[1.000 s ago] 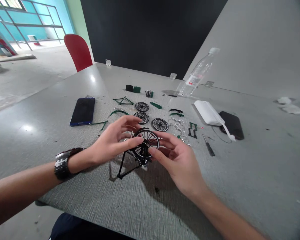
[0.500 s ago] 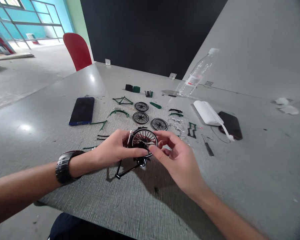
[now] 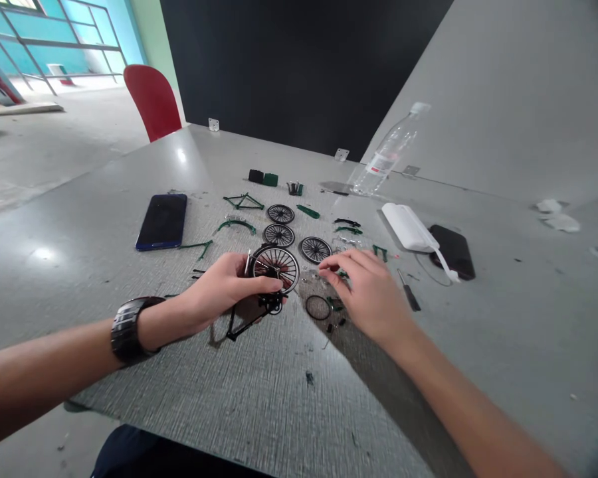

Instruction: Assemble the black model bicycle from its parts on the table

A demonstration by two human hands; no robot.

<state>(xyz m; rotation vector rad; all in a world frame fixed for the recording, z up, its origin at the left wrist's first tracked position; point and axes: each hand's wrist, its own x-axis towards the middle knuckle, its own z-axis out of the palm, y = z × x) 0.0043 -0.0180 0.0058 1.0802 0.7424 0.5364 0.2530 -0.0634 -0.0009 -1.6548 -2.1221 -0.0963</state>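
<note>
My left hand [image 3: 224, 289] grips a small black model bicycle frame with a spoked wheel [image 3: 276, 265] fitted to it, held just above the grey table [image 3: 259, 392]. A black watch [image 3: 129, 326] is on that wrist. My right hand [image 3: 366, 289] has left the wheel and reaches palm down over the small loose parts [image 3: 346, 242] to the right, its fingertips pinched together near them. Whether the fingers hold a part is hidden. A thin black tyre ring [image 3: 318, 307] lies on the table between my hands.
Three loose spoked wheels [image 3: 281, 214], green and black frame pieces [image 3: 244, 200] and a small screwdriver [image 3: 407, 294] lie beyond my hands. A blue phone [image 3: 162, 221] is at left, a white case [image 3: 408, 227], a black phone [image 3: 452, 251] and a plastic bottle [image 3: 386, 156] at right. A red chair [image 3: 152, 99] stands behind.
My right hand let go of the wheel and moved right and forward to the small parts. My left hand shifted slightly left and down with the frame and wheel. The tyre ring now shows.
</note>
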